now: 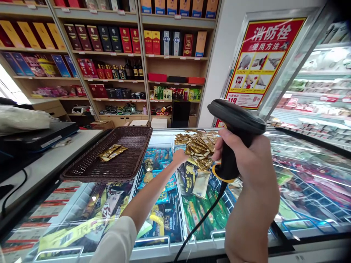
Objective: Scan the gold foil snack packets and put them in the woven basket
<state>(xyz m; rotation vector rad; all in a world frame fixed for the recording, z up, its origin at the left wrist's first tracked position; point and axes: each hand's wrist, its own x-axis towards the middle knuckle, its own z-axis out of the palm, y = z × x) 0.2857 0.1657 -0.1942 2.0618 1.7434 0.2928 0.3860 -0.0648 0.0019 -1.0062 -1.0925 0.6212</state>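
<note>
Scanner, clamped in right hand; gold sachets, reached by left hand, grip cannot be told; picking seemingly in progress, fine pinch called for

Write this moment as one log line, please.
right hand: holds black scanner; left hand: at edge of gold packet pile; brown basket: gold packets inside

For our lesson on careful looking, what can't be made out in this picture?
Head view:
Left hand: whether it holds anything, hidden by the hand itself.
Scanner: part of its handle, behind the right hand.
Cable: far end, cut off by the bottom edge.
Gold packets: print too small.
</note>
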